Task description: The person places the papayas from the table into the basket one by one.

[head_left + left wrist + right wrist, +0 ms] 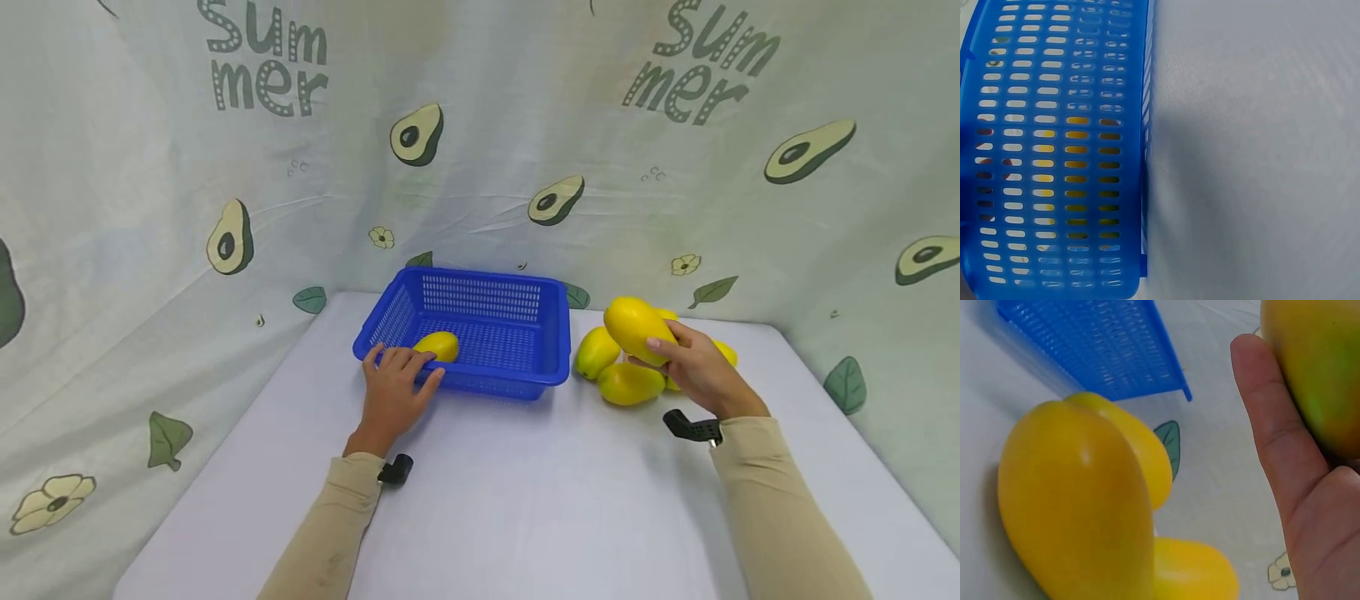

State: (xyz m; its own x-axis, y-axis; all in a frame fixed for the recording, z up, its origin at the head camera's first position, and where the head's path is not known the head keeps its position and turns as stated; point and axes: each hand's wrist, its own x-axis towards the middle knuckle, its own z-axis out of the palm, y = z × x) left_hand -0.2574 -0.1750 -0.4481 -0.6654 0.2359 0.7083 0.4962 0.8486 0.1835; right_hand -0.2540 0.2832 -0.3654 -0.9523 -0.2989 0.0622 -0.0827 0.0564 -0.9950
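Observation:
My right hand [701, 373] grips a yellow mango [634, 327] above a group of mangoes, thumb on its near side. In the right wrist view that held mango [1322, 369] shows a greenish tint, with a finger [1272, 415] along it. A blue plastic basket [495, 375] with slotted walls stands left of the group. Over its near left rim, my left hand [393, 396] hooks its fingers. One mango [442, 344] lies inside the basket near those fingers. Through the slots, the left wrist view shows yellow parts of it.
Several mangoes, among them a front one [632, 385] and a left one [597, 353], lie close to the basket's right side. Some are partly hidden behind my right hand. A white table [525, 500] carries everything, with a printed cloth [480, 150] hanging behind.

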